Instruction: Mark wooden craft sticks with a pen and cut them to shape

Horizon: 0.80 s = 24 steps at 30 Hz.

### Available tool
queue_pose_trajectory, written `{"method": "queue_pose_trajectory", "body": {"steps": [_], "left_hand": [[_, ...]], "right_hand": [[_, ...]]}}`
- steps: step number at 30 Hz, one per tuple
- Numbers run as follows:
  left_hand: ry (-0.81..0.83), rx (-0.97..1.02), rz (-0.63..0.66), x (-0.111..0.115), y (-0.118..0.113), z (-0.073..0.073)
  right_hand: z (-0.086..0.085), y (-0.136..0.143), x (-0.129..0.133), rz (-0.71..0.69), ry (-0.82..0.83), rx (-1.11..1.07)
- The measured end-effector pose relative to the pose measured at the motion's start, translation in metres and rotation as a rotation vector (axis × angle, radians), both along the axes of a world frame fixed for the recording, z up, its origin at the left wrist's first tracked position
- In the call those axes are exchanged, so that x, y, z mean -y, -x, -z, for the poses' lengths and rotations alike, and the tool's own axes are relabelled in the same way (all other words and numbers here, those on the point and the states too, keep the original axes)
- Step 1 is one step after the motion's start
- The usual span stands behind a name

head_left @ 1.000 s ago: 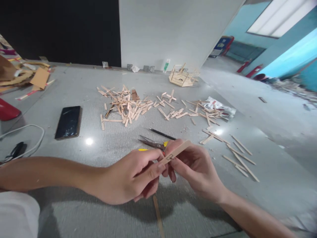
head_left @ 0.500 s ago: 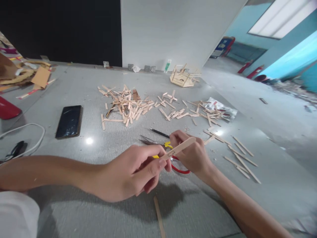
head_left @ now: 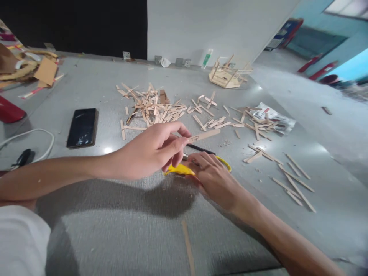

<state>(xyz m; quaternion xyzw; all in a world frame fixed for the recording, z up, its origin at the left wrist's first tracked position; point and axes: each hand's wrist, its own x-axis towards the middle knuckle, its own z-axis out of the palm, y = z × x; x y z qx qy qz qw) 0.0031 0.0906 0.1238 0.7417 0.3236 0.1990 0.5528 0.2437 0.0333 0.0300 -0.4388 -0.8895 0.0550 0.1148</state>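
My left hand (head_left: 161, 151) pinches a wooden craft stick (head_left: 208, 135) between thumb and fingers. The stick points to the right, and a small outline is drawn on it near my fingertips. My right hand (head_left: 214, 172) is closed over a pair of scissors with yellow handles (head_left: 180, 169), low over the table; its fingers hide much of them. Just behind that hand lies a black pen (head_left: 202, 148), partly covered. Closer to me, a single craft stick (head_left: 188, 247) rests on the table.
A pile of craft sticks (head_left: 152, 105) spreads across the table (head_left: 115, 230), with more sticks (head_left: 296, 180) at right. A phone (head_left: 82, 127) and white cable (head_left: 50, 149) lie left. Behind stand a stick-built frame (head_left: 227, 74) and a glue tube (head_left: 206, 58). A plastic packet (head_left: 276, 117) lies right.
My right hand has gone from beside the pen down onto the scissors and closed there; the scissors have turned. My left hand still holds the marked stick, now tilted flatter. The view has shifted.
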Motion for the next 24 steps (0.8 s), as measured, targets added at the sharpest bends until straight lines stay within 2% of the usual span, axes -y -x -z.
{"method": "queue_pose_trajectory", "body": {"steps": [2,4,8,11,14,17,19,22,24], "left_hand": [[0.006,-0.001,-0.006,-0.001,0.0,0.001],[0.016,-0.011,-0.008,-0.001,0.001,0.001],[0.032,-0.039,-0.011,0.002,0.0,0.0],[0.046,-0.036,0.001,0.004,-0.002,0.002],[0.008,-0.045,-0.014,0.003,-0.004,0.007],[-0.128,-0.099,-0.039,-0.001,-0.005,0.014],[-0.171,-0.159,0.0,-0.006,-0.006,0.021],[-0.077,-0.248,0.112,-0.012,-0.007,0.036],[0.001,-0.285,0.148,-0.014,-0.009,0.047]], "right_hand": [[-0.001,-0.002,-0.001,0.069,0.038,-0.056],[0.0,-0.008,-0.004,0.195,0.076,-0.181],[-0.003,-0.019,-0.015,0.526,0.052,-0.667],[-0.008,-0.023,-0.022,0.565,-0.041,-1.06],[-0.012,-0.023,-0.024,0.52,-0.055,-1.276],[-0.011,-0.023,-0.02,0.51,-0.05,-1.358],[-0.009,-0.024,-0.018,0.54,-0.088,-1.281],[-0.006,-0.024,-0.015,0.564,-0.112,-1.129],[-0.005,-0.023,-0.014,0.54,-0.108,-1.128]]}}
